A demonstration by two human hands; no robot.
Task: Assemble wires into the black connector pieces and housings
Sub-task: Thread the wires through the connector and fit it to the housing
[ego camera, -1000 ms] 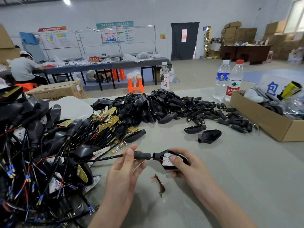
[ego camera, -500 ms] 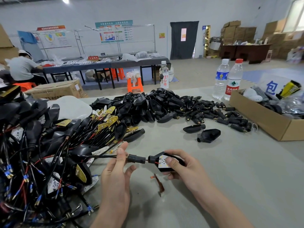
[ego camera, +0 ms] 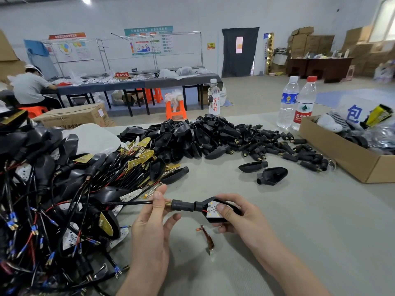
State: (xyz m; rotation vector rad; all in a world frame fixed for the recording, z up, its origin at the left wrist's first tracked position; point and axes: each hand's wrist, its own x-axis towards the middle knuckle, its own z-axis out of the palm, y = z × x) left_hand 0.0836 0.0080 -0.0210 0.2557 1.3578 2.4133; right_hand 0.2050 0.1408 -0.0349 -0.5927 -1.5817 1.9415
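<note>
The left hand [ego camera: 149, 231] pinches the wire [ego camera: 128, 202], the right hand [ego camera: 243, 218] grips the housing [ego camera: 214, 219] — the connector piece [ego camera: 182, 205] lies crosswise between them.

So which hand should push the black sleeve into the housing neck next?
Left, probably. The left hand pinches the wire just behind the black sleeve, in line with the neck. The right hand grips the housing, thumb on its board, steadying it.

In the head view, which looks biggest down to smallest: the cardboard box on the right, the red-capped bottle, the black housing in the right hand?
1. cardboard box
2. red-capped bottle and black housing: about alike; the housing is nearer the camera, so I won't rank them.
</note>
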